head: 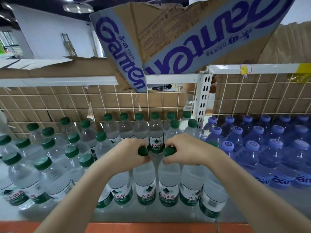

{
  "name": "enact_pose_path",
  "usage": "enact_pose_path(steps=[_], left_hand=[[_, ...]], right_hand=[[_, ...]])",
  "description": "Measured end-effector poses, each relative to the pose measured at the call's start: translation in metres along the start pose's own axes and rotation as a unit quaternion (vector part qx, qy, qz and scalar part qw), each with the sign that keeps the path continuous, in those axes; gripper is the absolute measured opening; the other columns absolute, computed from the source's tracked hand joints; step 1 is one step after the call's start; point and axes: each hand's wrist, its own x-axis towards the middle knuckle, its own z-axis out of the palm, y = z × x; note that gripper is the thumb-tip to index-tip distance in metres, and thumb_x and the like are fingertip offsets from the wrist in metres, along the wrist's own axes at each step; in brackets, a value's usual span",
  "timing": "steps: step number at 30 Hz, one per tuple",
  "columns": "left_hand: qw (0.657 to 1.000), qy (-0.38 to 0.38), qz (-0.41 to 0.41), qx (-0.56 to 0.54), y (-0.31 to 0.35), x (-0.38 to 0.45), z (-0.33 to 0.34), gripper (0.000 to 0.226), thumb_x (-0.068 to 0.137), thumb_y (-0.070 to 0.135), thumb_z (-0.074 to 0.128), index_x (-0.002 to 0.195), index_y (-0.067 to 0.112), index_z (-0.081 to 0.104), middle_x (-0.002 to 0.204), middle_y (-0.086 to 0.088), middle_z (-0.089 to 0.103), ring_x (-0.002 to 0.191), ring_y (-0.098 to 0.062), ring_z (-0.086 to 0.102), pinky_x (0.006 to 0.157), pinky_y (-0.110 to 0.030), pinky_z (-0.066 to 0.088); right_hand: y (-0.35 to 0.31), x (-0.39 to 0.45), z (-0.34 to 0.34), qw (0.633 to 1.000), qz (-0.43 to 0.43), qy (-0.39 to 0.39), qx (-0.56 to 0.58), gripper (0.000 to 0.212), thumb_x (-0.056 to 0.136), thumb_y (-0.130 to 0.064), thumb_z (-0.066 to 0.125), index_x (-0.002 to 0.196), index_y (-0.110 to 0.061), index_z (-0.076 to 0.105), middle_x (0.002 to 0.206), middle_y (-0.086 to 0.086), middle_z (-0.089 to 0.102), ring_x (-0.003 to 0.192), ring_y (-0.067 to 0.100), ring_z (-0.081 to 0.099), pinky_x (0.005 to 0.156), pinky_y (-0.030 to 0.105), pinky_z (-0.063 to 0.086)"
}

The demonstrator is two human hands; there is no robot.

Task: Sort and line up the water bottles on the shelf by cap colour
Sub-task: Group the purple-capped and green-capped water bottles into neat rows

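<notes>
Left hand (129, 153) and right hand (183, 149) each close around the green cap of an upright bottle (146, 182), caps pointing up, on the shelf (10, 214).

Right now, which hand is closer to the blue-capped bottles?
The right hand. It grips a green cap just left of the blue-capped bottles, nearly beside them. The left hand holds another green cap farther left, with the right hand between it and them.

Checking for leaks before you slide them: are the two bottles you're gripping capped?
Capped. A green cap shows under the left hand and another under the right hand.
</notes>
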Motion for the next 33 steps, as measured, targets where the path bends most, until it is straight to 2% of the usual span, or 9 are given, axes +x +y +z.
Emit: enact_pose_path(steps=[5, 9, 12, 16, 17, 21, 24, 27, 33], left_hand=[[0.997, 0.043, -0.04, 0.045, -0.002, 0.024, -0.008, 0.02, 0.087, 0.037, 0.061, 0.078, 0.024, 0.049, 0.076, 0.008, 0.055, 0.066, -0.011, 0.053, 0.054, -0.026, 0.042], [0.997, 0.022, -0.051, 0.059, -0.008, 0.053, -0.017, 0.019, 0.088, 0.031, 0.059, 0.1, 0.016, 0.056, 0.093, -0.002, 0.061, 0.082, -0.022, 0.06, 0.073, -0.037, 0.054], [0.996, 0.004, -0.067, 0.067, -0.015, 0.075, -0.019, 0.02, 0.091, 0.022, 0.056, 0.109, 0.012, 0.055, 0.095, -0.006, 0.061, 0.083, -0.024, 0.06, 0.074, -0.037, 0.054], [0.994, -0.014, -0.083, 0.073, -0.026, 0.1, -0.021, 0.014, 0.093, 0.016, 0.051, 0.105, 0.009, 0.053, 0.097, -0.007, 0.057, 0.085, -0.025, 0.057, 0.068, -0.032, 0.045], [0.994, -0.019, -0.087, 0.071, -0.029, 0.106, -0.021, 0.013, 0.093, 0.016, 0.052, 0.104, 0.009, 0.053, 0.098, -0.008, 0.058, 0.086, -0.025, 0.057, 0.068, -0.032, 0.044], [0.994, -0.034, -0.076, 0.075, -0.038, 0.114, -0.022, 0.024, 0.094, 0.012, 0.05, 0.118, 0.009, 0.052, 0.111, -0.012, 0.059, 0.093, -0.028, 0.056, 0.074, -0.033, 0.045], [0.996, -0.036, -0.047, 0.072, -0.041, 0.114, -0.022, 0.018, 0.094, 0.017, 0.053, 0.111, 0.013, 0.051, 0.11, -0.012, 0.06, 0.094, -0.029, 0.057, 0.073, -0.034, 0.045], [0.996, -0.022, -0.04, 0.077, -0.044, 0.113, -0.019, 0.02, 0.094, 0.02, 0.053, 0.113, 0.015, 0.049, 0.108, -0.011, 0.06, 0.092, -0.03, 0.059, 0.074, -0.037, 0.048], [0.994, -0.004, -0.071, 0.088, -0.045, 0.105, -0.02, 0.028, 0.096, 0.018, 0.048, 0.124, 0.012, 0.044, 0.102, -0.008, 0.054, 0.087, -0.026, 0.054, 0.07, -0.035, 0.045]], right_hand=[[0.002, 0.02, -0.003, 0.996, 0.055, 0.074, -0.008, 0.031, 0.078, -0.045, 0.069, 0.084, -0.015, 0.063, 0.077, 0.001, 0.065, 0.07, 0.017, 0.061, 0.061, 0.031, 0.047], [-0.003, 0.039, -0.016, 0.992, 0.067, 0.107, -0.021, 0.024, 0.079, -0.042, 0.07, 0.08, -0.018, 0.062, 0.071, -0.003, 0.06, 0.063, 0.013, 0.056, 0.055, 0.029, 0.04], [-0.004, 0.058, -0.022, 0.993, 0.071, 0.088, -0.043, 0.021, 0.08, -0.042, 0.068, 0.084, -0.022, 0.061, 0.076, -0.005, 0.058, 0.072, 0.018, 0.057, 0.055, 0.028, 0.04], [-0.004, 0.088, -0.022, 0.992, 0.085, 0.07, -0.061, 0.045, 0.082, -0.042, 0.067, 0.118, -0.016, 0.061, 0.108, 0.004, 0.063, 0.093, 0.025, 0.06, 0.07, 0.03, 0.047], [-0.004, 0.095, -0.021, 0.992, 0.088, 0.067, -0.066, 0.047, 0.082, -0.041, 0.068, 0.121, -0.016, 0.059, 0.112, 0.006, 0.063, 0.096, 0.026, 0.061, 0.074, 0.032, 0.049], [-0.003, 0.113, -0.014, 0.99, 0.104, 0.066, -0.071, 0.032, 0.083, -0.036, 0.068, 0.106, -0.015, 0.06, 0.1, 0.006, 0.06, 0.097, 0.03, 0.061, 0.077, 0.034, 0.05], [-0.002, 0.119, -0.01, 0.987, 0.109, 0.076, -0.09, 0.025, 0.083, -0.031, 0.066, 0.102, -0.016, 0.059, 0.092, 0.004, 0.056, 0.095, 0.031, 0.061, 0.074, 0.033, 0.048], [-0.003, 0.12, -0.008, 0.982, 0.108, 0.106, -0.117, 0.022, 0.084, -0.025, 0.064, 0.103, -0.018, 0.058, 0.09, 0.003, 0.054, 0.096, 0.03, 0.061, 0.072, 0.032, 0.045], [-0.002, 0.117, -0.006, 0.983, 0.105, 0.102, -0.107, 0.02, 0.086, -0.027, 0.062, 0.103, -0.019, 0.058, 0.097, 0.003, 0.059, 0.097, 0.029, 0.062, 0.074, 0.033, 0.049]])
